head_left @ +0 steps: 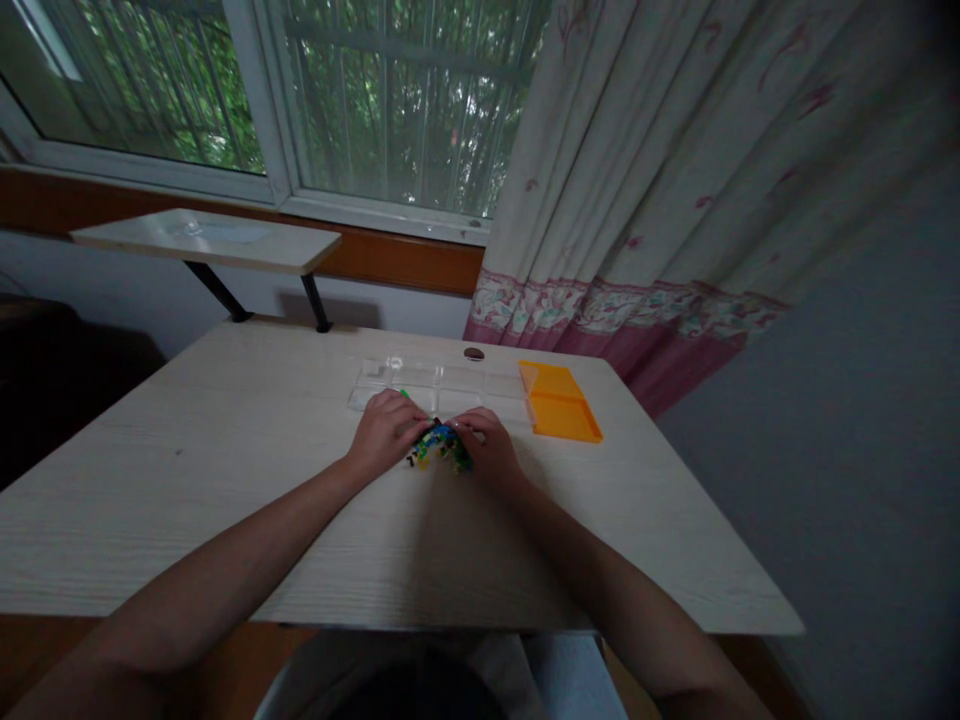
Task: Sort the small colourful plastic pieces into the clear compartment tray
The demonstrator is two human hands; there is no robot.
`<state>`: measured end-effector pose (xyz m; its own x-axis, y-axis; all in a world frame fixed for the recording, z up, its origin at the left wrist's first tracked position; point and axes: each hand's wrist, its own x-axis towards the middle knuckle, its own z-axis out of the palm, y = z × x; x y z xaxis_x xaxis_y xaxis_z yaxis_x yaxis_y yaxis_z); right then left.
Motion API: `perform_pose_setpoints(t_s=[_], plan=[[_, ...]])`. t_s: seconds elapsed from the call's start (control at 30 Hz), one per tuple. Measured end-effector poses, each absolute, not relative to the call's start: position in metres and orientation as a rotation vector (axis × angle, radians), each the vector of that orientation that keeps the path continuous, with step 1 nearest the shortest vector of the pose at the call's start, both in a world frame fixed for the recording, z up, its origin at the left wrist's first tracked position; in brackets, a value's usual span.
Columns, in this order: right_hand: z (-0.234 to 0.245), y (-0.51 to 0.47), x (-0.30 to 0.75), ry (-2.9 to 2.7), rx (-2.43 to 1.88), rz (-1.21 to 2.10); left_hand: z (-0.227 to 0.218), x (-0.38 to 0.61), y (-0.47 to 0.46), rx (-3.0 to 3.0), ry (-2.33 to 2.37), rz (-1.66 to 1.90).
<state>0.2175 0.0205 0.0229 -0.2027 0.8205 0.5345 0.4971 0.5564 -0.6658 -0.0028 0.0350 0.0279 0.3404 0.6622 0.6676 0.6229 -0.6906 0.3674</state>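
Note:
A small heap of tiny plastic pieces (439, 446), like toy building bricks in blue, green, yellow and black, lies on the table between my two hands. My left hand (386, 432) is at the heap's left edge, its fingers bent and drawn together toward the pieces. From the right side my right hand (489, 446) curls over the heap, fingertips close to those of the left. Both hands look closed; what is in the fingertips is too small and partly hidden to make out. A bright green piece (404, 393) shows just beyond my left hand.
Behind my hands lies a clear plastic tray with compartments (480, 381). To its right is an orange plastic open case (566, 412). A round dark cable hole (474, 354) sits near the table's (247, 440) back edge. A raised shelf (300, 252) stands at back left.

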Motion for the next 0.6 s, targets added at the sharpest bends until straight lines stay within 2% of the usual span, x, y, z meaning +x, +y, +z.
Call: perform_pose_setpoints(t_s=[0.3,0.6], plan=[[0.027,0.019,0.222,-2.254,-1.248,0.04,0.022,-0.026,0.054,2.146,1.482,1.508],[0.034,0.009,0.209,-2.385,-1.371,-0.124,0.02,-0.026,0.056,2.073,1.453,1.523]])
